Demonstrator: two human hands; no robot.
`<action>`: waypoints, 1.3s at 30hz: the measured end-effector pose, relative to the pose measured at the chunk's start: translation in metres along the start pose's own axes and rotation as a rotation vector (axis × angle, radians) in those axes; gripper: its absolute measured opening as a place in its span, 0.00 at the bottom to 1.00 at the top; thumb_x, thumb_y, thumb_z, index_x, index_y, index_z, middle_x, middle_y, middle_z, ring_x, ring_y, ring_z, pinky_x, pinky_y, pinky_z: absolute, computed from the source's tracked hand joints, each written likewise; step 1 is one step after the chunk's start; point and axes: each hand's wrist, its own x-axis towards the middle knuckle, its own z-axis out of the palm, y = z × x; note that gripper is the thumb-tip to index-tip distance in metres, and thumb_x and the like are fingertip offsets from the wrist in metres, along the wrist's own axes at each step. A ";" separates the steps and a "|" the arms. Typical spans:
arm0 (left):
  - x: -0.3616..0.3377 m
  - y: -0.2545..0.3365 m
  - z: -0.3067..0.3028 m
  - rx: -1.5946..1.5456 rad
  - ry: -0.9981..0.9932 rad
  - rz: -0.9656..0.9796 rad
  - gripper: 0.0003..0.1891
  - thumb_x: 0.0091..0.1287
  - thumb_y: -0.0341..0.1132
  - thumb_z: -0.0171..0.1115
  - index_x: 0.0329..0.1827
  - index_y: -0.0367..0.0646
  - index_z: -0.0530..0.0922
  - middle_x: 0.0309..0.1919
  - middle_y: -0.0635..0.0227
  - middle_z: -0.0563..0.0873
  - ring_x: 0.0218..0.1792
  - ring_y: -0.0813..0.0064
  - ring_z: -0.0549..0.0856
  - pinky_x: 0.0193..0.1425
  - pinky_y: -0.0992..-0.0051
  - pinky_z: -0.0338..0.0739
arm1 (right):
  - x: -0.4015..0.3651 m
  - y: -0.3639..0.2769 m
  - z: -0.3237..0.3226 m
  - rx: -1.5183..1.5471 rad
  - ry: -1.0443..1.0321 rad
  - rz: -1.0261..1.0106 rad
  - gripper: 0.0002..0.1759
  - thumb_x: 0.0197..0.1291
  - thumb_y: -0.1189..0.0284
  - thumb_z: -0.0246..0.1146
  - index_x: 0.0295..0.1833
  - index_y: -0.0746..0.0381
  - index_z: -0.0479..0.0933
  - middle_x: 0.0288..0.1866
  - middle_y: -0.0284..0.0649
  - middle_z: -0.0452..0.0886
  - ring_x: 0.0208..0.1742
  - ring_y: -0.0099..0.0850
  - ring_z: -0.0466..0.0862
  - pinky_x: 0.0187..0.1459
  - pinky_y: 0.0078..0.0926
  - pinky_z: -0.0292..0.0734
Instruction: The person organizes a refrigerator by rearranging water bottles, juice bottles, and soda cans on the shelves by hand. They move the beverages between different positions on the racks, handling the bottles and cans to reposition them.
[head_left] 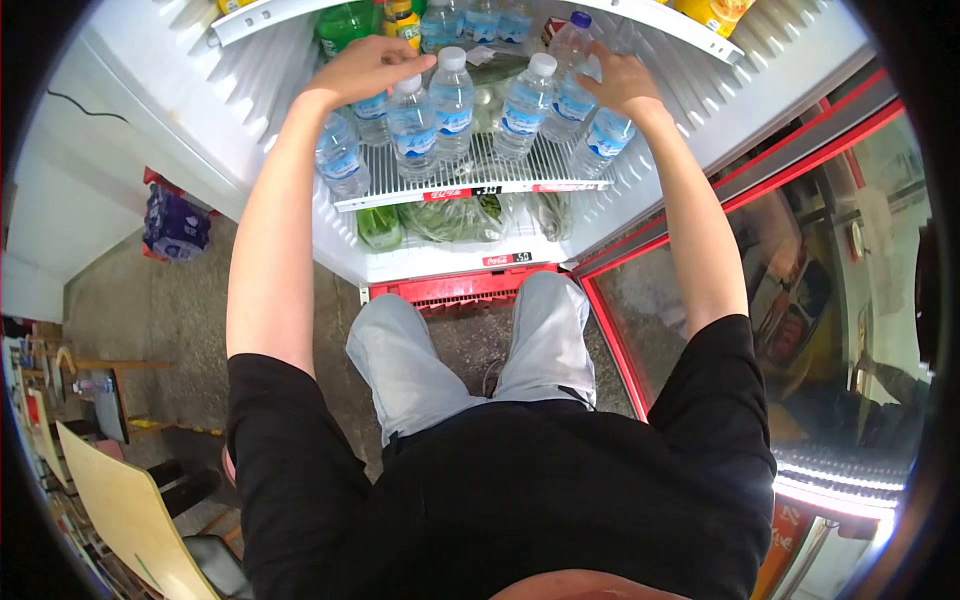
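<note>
My left hand (pixel 368 68) is over the left group of water bottles on the fridge's wire shelf, its fingers stretched out near the white caps. Just below and right of it stand two clear bottles with blue labels, a front bottle (pixel 412 130) and one beside it (pixel 453 105). My right hand (pixel 622 82) is over the right group, fingers apart, near a purple-capped bottle (pixel 572 85). Beneath that wrist a tilted bottle (pixel 604 142) has its top hidden by the hand. Between the hands stands another white-capped bottle (pixel 525 108). I cannot see a firm grip on any bottle.
Bagged green vegetables (pixel 455 218) and a green bottle (pixel 379 227) sit on the shelf below. The red-framed glass door (pixel 640 330) stands open at right. A purple wrapped pack (pixel 176 222) lies at left, and a wooden chair (pixel 110 490) is at lower left.
</note>
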 end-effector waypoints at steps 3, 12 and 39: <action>-0.002 0.004 0.003 -0.019 0.013 -0.021 0.30 0.71 0.64 0.65 0.51 0.43 0.88 0.35 0.68 0.88 0.33 0.76 0.85 0.39 0.74 0.78 | -0.003 -0.011 -0.003 0.005 -0.043 0.120 0.31 0.67 0.49 0.63 0.74 0.46 0.71 0.57 0.56 0.87 0.62 0.56 0.85 0.65 0.53 0.79; -0.004 0.008 -0.001 -0.025 0.010 -0.050 0.22 0.74 0.58 0.66 0.52 0.47 0.87 0.36 0.74 0.86 0.37 0.81 0.83 0.38 0.77 0.76 | 0.002 -0.020 -0.001 -0.041 -0.052 0.280 0.32 0.69 0.47 0.61 0.76 0.41 0.69 0.62 0.52 0.86 0.65 0.55 0.84 0.64 0.55 0.80; -0.001 0.011 -0.005 0.026 -0.002 -0.034 0.30 0.67 0.63 0.70 0.31 0.38 0.86 0.21 0.71 0.80 0.26 0.78 0.75 0.32 0.72 0.68 | -0.017 -0.026 0.004 -0.098 0.487 0.166 0.23 0.70 0.50 0.61 0.56 0.59 0.79 0.45 0.47 0.88 0.50 0.51 0.88 0.46 0.54 0.85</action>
